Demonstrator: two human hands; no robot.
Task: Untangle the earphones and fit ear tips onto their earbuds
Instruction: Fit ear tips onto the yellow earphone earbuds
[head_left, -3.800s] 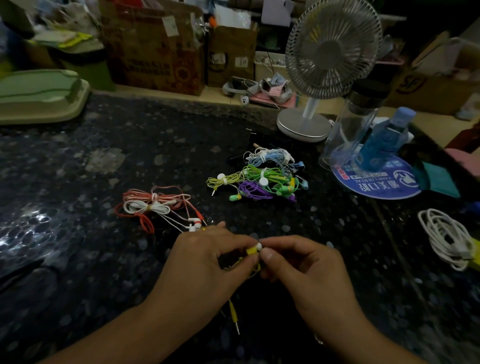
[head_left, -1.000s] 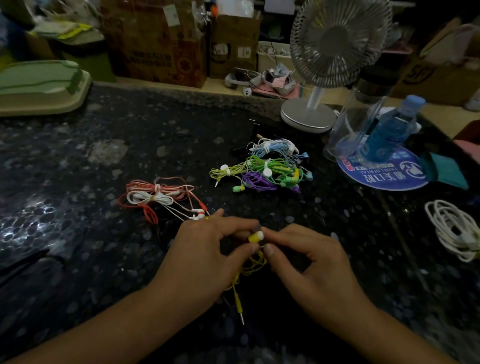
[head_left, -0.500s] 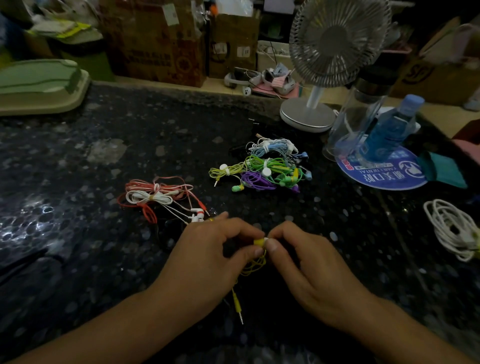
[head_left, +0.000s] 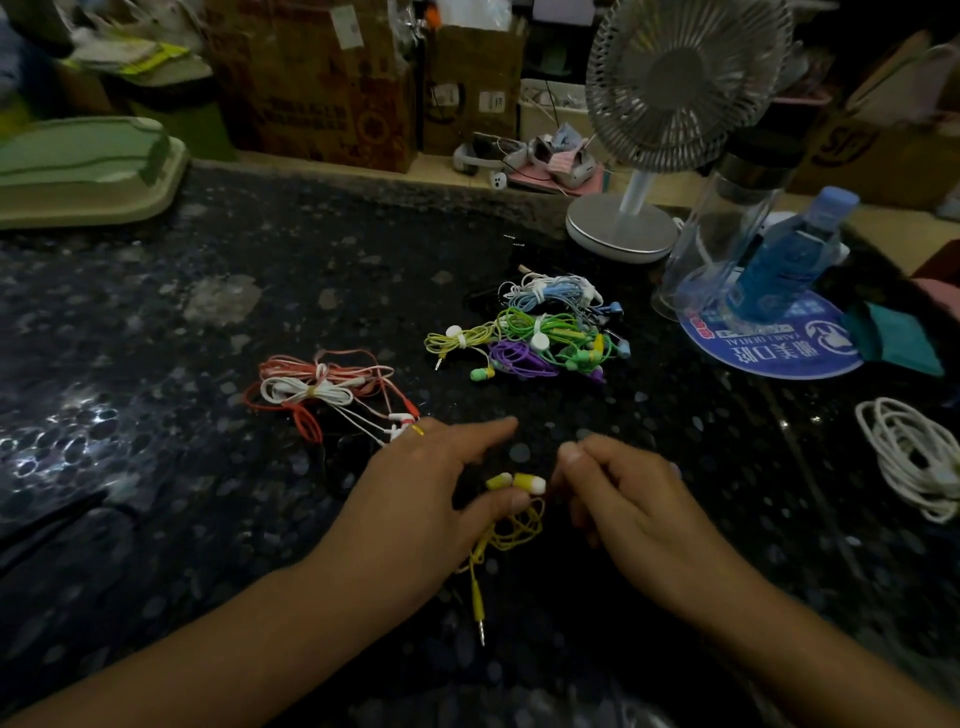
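While our left hand (head_left: 415, 499) holds the yellow earphones (head_left: 511, 512) with thumb under the two earbuds (head_left: 517, 482), our right hand (head_left: 618, 499) curls loosely beside them, seemingly holding nothing. Light, soft wire will tangle easily; we should grip the hard bud body.

Small shop or home packing spot, dim and cluttered. Dark speckled stone table (head_left: 311, 270) with bundled earphones in many colours (head_left: 540, 332), red and white bundles (head_left: 322, 389), coiled white cable (head_left: 914, 457). Stacked cardboard cartons (head_left: 322, 78) behind, white desk fan (head_left: 670, 104), clear flask (head_left: 722, 228), blue bottle (head_left: 789, 260), printed round mat (head_left: 779, 358), green plastic lid (head_left: 83, 166)
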